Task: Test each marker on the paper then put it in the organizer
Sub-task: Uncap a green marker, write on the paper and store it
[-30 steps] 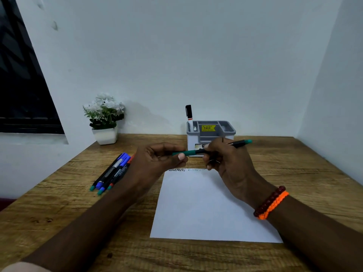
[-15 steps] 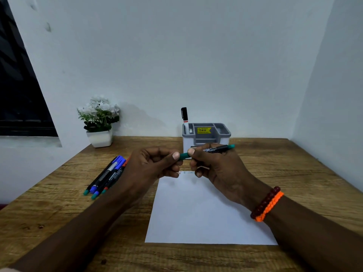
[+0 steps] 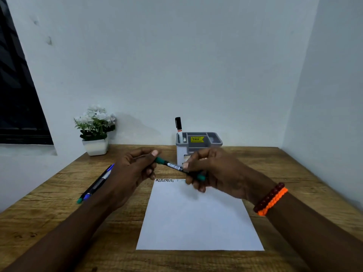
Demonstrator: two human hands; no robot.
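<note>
Both hands hold one green marker in the air above the far edge of the white paper. My left hand pinches its green end, thumb on top. My right hand grips the other end, where a green tip shows under the fingers. Scribble marks line the paper's top edge. The grey organizer stands behind the hands at the wall, with a black-capped marker upright in its left slot. More markers lie on the table to the left, partly hidden by my left forearm.
A small white pot of white flowers sits at the back left corner of the wooden table. White walls close in behind and on the right. A dark window is at far left.
The marker has turned: its right end dropped from pointing up and right to down toward the paper, and both hands stay on it. My view shifted slightly.
</note>
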